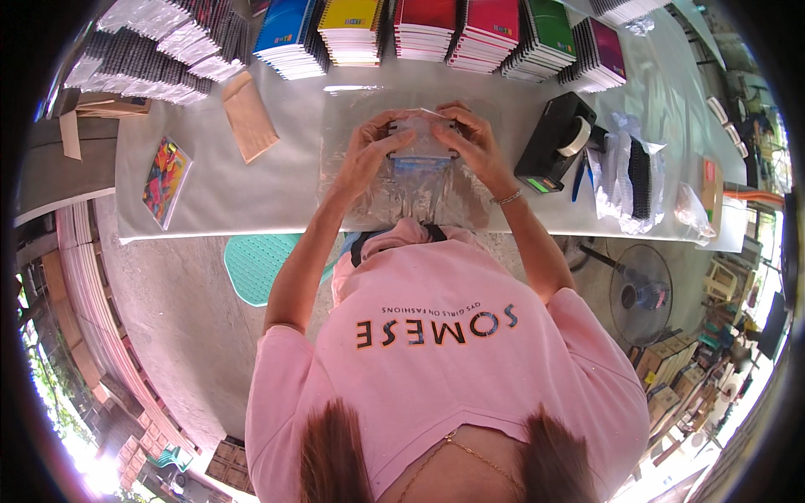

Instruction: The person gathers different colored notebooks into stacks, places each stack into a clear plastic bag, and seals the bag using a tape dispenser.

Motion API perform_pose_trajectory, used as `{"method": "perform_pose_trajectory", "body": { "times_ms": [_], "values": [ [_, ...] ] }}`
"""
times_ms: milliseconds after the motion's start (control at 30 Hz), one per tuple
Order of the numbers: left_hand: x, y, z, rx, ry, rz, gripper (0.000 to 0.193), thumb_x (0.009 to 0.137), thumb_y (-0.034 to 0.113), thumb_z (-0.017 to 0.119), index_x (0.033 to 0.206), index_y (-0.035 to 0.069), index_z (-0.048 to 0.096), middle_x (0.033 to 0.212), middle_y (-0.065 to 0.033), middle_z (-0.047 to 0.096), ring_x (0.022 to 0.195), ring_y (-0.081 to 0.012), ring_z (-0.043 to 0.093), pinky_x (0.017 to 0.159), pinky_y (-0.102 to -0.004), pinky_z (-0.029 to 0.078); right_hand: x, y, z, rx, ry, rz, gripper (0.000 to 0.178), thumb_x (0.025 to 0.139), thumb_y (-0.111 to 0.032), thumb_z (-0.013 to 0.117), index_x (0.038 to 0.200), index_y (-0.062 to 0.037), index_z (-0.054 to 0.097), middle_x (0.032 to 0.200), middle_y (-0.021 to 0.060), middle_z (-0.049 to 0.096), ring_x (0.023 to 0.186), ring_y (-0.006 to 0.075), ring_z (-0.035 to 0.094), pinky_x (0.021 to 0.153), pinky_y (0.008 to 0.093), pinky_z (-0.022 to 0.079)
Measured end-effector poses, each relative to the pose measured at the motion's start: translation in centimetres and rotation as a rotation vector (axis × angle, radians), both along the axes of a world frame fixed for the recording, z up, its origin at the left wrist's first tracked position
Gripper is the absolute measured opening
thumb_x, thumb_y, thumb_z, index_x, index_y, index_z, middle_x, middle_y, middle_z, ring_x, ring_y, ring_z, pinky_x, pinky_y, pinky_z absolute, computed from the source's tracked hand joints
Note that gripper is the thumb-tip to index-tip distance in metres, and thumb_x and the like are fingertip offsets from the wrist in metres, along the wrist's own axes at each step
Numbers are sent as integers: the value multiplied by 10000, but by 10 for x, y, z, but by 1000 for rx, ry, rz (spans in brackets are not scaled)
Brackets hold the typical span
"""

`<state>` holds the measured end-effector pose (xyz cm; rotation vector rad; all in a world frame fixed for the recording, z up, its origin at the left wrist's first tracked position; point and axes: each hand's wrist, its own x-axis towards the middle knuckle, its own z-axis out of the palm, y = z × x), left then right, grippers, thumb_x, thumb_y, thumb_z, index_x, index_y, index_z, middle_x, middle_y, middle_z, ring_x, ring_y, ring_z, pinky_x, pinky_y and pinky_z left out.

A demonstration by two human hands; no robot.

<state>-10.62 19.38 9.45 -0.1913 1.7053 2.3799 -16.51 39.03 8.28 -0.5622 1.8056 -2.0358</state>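
Observation:
Near the table's front edge, in the middle, my left hand [376, 144] and my right hand [475, 146] hold a small bundle in clear plastic [421, 141] from its two sides. Both hands have their fingers curled around it, thumbs toward its middle. Dark edges show at the bundle's sides, and a blue strip [421, 164] lies along its near end. What is inside cannot be made out through the shiny film. Beneath the hands, a larger clear plastic sheet or bag [340, 113] spreads over the table.
Stacks of spiral notebooks, including a blue one [285, 33], line the far side. Plastic-wrapped stacks [138, 63] stand far left. A brown envelope [249, 117] and colourful notebook [166, 183] lie left. Right are a black tape dispenser [553, 138] and a wrapped bundle [637, 180].

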Motion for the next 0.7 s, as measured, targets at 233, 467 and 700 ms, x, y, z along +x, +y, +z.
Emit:
{"method": "perform_pose_trajectory", "body": {
  "times_ms": [233, 467, 700],
  "values": [
    [1, 5, -2, -106, 99, 110, 194, 856, 85, 654, 1035, 29, 703, 1018, -45, 670, 901, -89, 584, 791, -228, 450, 4, 3, 1, 89, 141, -2, 304, 812, -138, 715, 1080, -17, 636, 1102, 91, 564, 990, 156, 538, 861, 288, 434],
    [-7, -10, 1, -138, 122, -82, 213, 835, 102, 688, 1038, 41, 713, 1176, -89, 623, 1081, -153, 576, 933, -296, 451, 14, 6, 16, 286, 372, 45, 478, 686, -180, 817, 1130, -97, 658, 1175, 97, 563, 1106, 240, 541, 951, 367, 412],
    [10, -19, 24, -818, 551, -230, 333, 771, 158, 738, 1102, 167, 710, 1244, -31, 585, 1239, -236, 489, 1039, -382, 403, 34, 4, 15, 253, 309, -102, 378, 690, -92, 801, 1055, -132, 712, 1241, 100, 546, 1176, 247, 510, 984, 371, 398]
  ]
}}
